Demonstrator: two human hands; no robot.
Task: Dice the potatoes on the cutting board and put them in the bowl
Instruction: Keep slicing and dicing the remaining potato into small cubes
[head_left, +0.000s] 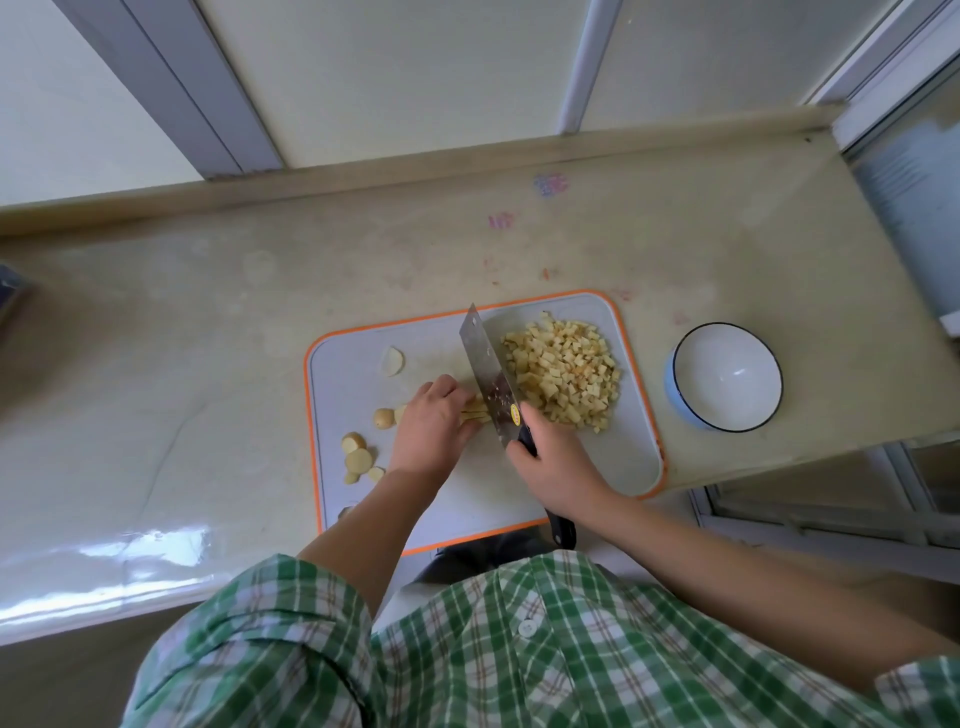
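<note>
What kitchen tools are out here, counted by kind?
Board: 1
Knife: 1
Bowl: 1
Total: 3

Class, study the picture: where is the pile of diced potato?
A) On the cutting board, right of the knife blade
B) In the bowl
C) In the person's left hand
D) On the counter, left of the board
A: the diced potato lies heaped on the cutting board, right of the knife; the bowl holds none.
</note>
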